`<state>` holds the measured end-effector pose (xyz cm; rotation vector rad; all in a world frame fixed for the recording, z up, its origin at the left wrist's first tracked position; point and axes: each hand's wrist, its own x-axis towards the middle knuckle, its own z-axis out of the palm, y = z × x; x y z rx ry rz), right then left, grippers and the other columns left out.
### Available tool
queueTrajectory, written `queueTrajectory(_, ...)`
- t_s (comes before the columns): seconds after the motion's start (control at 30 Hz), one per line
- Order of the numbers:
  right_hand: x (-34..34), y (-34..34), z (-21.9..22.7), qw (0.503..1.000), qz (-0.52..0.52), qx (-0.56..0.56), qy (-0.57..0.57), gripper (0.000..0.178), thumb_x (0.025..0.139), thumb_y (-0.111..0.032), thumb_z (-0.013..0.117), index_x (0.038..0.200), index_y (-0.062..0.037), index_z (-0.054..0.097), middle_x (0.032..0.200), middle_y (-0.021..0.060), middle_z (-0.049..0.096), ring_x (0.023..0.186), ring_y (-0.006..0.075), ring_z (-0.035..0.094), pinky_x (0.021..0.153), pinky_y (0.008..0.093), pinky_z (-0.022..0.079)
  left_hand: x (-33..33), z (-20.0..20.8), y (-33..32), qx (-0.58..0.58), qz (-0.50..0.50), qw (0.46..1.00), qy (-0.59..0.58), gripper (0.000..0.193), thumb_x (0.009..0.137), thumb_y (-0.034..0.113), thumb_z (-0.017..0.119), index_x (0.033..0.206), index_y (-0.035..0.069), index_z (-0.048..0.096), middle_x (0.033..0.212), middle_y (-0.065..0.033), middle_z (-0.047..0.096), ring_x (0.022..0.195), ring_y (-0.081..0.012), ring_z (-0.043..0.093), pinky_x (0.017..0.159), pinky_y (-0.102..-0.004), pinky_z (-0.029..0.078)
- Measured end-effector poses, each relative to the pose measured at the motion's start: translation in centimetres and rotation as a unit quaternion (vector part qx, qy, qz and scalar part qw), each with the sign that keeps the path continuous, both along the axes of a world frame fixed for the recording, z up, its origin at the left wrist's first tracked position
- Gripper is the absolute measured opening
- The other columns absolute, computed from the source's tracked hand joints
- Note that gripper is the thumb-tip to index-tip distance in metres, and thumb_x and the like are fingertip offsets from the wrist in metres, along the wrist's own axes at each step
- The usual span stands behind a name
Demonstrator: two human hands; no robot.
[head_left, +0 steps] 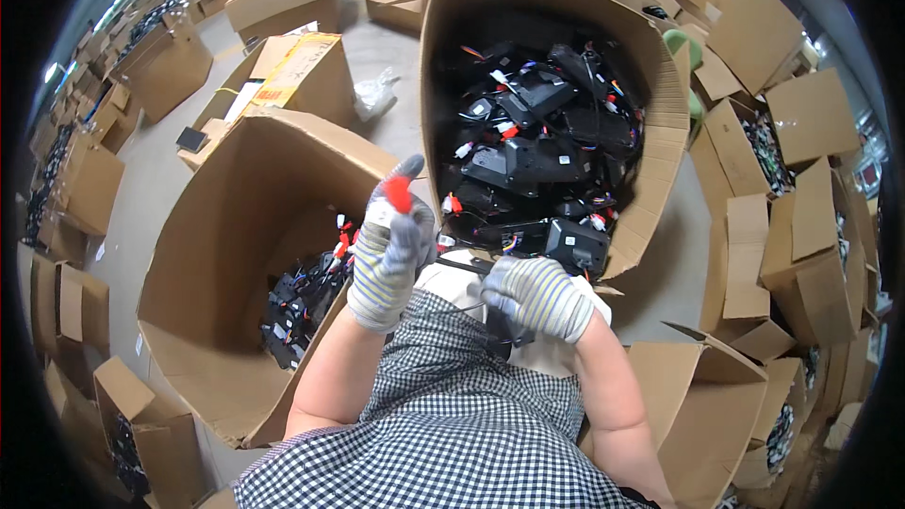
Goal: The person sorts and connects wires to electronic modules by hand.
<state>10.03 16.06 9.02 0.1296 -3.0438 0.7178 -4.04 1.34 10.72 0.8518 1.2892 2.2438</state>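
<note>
Both my hands wear striped grey-and-white knit gloves. My left hand (394, 250) is raised at the right rim of the left cardboard box (203, 217), its fingers closed around a small red piece (397, 194). That piece is blurred, so I cannot tell whether it is a plug. Low over my lap, my right hand (539, 298) grips a black electronic unit with a cable (507, 328), mostly hidden under the fingers. Ahead stands a large cardboard box (666, 123) holding many black plastic units (542, 162) with wires and red and white plugs. Black cables with plugs (306, 302) lie inside the left box.
Another open carton (702, 405) stands close by my right elbow. A carton with orange tape (302, 75) and a clear plastic bag (375, 94) are at the far left. Many more filled cartons (811, 236) line both sides. Grey floor (660, 292) shows between boxes.
</note>
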Motion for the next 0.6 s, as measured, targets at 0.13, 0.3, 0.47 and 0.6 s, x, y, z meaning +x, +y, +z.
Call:
queueTrajectory(0.13, -0.8, 0.6, -0.9, 0.968, -0.069, -0.199, 0.139, 0.026, 0.088, -0.026, 0.055, 0.095, -0.0042, 0.066, 0.092, 0.0109, 0.065, 0.082, 0.0272, 0.063, 0.074, 0.0331, 0.051, -0.2, -1.2, -1.6, -0.118, 0.075, 0.989, 0.054, 0.063, 0.084, 0.057, 0.054, 0.123, 0.008, 0.049, 0.077, 0.0067, 0.046, 0.062, -0.0019, 0.038, 0.053, -0.0172, 0.032)
queueTrajectory(0.3, -0.6, -0.5, 4.4, 0.848, -0.156, -0.507, 0.015, 0.039, 0.089, -0.037, 0.059, 0.092, 0.0017, 0.066, 0.069, 0.0008, 0.059, 0.056, 0.0039, 0.047, 0.053, 0.0194, 0.037, 0.4, -1.8, -3.6, -0.180, -0.046, 0.979, 0.085, 0.035, 0.093, 0.031, 0.054, 0.113, 0.003, 0.059, 0.101, -0.0040, 0.061, 0.093, -0.0112, 0.054, 0.085, -0.0267, 0.043)
queueTrajectory(0.47, -1.0, -1.5, 3.9, 0.912, -0.119, -0.391, 0.037, 0.036, 0.090, -0.035, 0.057, 0.088, -0.0008, 0.068, 0.073, 0.0043, 0.063, 0.064, 0.0082, 0.054, 0.060, 0.0252, 0.044, 0.8, -2.6, -3.6, -0.179, -0.098, 0.976, 0.083, 0.032, 0.087, 0.015, 0.063, 0.114, 0.001, 0.058, 0.104, -0.0070, 0.064, 0.096, -0.0132, 0.058, 0.087, -0.0279, 0.045)
queueTrajectory(0.6, 0.0, -2.3, 3.2, 0.879, -0.143, -0.455, -0.008, 0.039, 0.089, -0.038, 0.056, 0.089, -0.0009, 0.067, 0.075, 0.0044, 0.064, 0.070, 0.0097, 0.058, 0.066, 0.0251, 0.046, 1.3, -2.9, -3.0, -0.193, -0.046, 0.954, 0.223, 0.031, 0.078, -0.001, 0.066, 0.109, 0.003, 0.062, 0.105, -0.0117, 0.065, 0.092, -0.0159, 0.062, 0.082, -0.0279, 0.048)
